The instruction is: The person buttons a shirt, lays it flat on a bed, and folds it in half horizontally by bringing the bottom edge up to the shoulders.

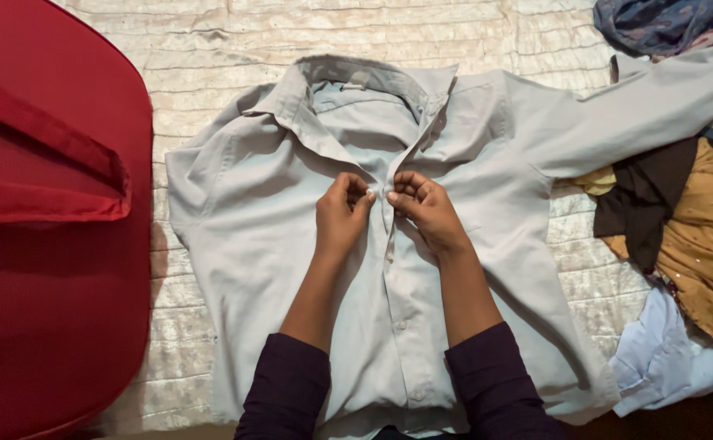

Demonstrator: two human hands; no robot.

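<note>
You are pinching the front placket of the grey shirt [275, 204] with both hands at the centre of the frame, your left hand [342, 213] and right hand [423, 205] each grasping the fabric just below the collar. The shirt is lying spread flat on the cream quilted bed [201, 65], with a red fabric bin [46, 228] sitting at the left edge and a pile of clothes [690, 236] lying at the right.

From where I stand, there is no package, sign or screen anywhere on the bed. I cannot make out any label either.
</note>
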